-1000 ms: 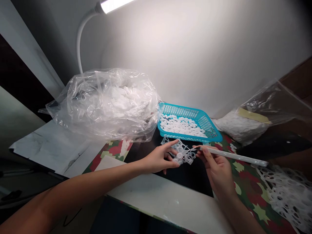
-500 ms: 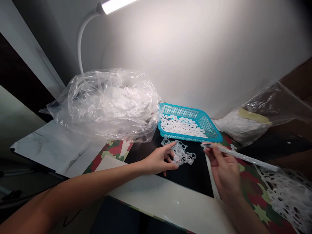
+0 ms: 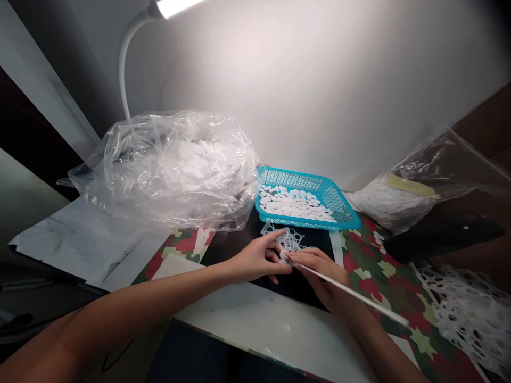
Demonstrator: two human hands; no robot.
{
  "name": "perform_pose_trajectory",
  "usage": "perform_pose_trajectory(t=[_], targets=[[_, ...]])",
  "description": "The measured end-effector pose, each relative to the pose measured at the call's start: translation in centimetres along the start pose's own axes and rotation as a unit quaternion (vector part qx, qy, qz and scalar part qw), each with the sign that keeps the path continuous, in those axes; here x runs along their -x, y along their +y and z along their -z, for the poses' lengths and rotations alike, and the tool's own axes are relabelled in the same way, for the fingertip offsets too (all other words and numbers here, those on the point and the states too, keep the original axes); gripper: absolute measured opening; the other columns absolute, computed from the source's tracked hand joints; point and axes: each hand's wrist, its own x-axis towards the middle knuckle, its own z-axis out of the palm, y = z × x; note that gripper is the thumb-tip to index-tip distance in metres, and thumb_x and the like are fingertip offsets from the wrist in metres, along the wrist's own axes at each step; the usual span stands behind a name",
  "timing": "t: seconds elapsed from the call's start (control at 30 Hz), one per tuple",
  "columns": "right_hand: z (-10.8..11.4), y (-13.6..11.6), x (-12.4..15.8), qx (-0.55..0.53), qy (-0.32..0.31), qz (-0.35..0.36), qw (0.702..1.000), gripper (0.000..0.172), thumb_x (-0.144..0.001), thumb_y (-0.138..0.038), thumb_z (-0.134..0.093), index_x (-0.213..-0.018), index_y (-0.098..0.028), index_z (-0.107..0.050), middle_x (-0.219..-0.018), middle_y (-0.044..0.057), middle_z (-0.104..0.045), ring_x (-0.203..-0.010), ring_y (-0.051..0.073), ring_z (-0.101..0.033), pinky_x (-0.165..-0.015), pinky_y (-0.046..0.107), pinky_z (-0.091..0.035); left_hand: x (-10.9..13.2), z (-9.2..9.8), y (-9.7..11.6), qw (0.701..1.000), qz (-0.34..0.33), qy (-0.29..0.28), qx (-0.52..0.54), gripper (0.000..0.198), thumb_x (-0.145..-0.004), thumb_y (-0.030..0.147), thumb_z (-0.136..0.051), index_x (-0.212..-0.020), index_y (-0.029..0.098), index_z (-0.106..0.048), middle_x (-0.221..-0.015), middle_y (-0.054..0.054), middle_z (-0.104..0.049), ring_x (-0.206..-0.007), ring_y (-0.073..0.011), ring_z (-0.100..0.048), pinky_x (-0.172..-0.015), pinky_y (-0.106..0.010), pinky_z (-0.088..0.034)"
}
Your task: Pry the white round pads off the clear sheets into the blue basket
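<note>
Over the black mat (image 3: 235, 242), my left hand (image 3: 257, 259) curls its fingers and thumb around a small white round piece (image 3: 283, 256). That piece sits at the edge of a clump of white plastic ring mesh (image 3: 290, 239), which lies on the mat. My right hand (image 3: 325, 274) grips a long thin white stick (image 3: 359, 297) near one end. The stick's near end meets the round piece between both hands, and its long part slants down to the right. My fingers partly hide the contact.
Behind my hands stands a blue basket (image 3: 347, 221) holding many small white discs (image 3: 295, 205). A big clear plastic bag (image 3: 167, 170) of white pieces is at left, another bag (image 3: 393, 205) at right. More ring mesh (image 3: 471, 314) is piled at far right. A lamp (image 3: 123, 69) overhangs.
My right hand has moved left with the stick, from the right of the mat to my left hand. My left hand keeps its place at the mesh. The view has shifted slightly.
</note>
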Motion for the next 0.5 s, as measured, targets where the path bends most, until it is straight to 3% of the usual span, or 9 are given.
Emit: perform_pose_trajectory(t=[0.33, 0.5], targets=[[-0.02, 0.24, -0.15, -0.027, -0.024, -0.012, 0.999, 0.026, -0.091, -0.013, -0.044, -0.107, -0.024, -0.061, -0.109, 0.006, -0.067, -0.105, 0.021, -0.060, -0.088, 0.040, -0.050, 0.04, -0.04, 0.05, 1.000, 0.010, 0.001, -0.007, 0.089, -0.064, 0.020, -0.076, -0.139, 0.026, -0.030, -0.094, -0.003, -0.049, -0.072, -0.0094, -0.056, -0.048, -0.023, -0.057], [-0.15, 0.43, -0.28, 0.013, -0.035, 0.029, 0.999, 0.026, -0.091, -0.013, -0.046, -0.110, -0.024, -0.060, -0.108, 0.006, -0.068, -0.103, 0.020, -0.060, -0.086, 0.038, -0.051, 0.10, -0.05, -0.02, 1.000, 0.005, 0.003, -0.018, 0.089, -0.063, 0.023, -0.077, -0.139, 0.028, -0.031, -0.095, -0.003, -0.049, -0.072, -0.0102, -0.056, -0.046, -0.022, -0.055]])
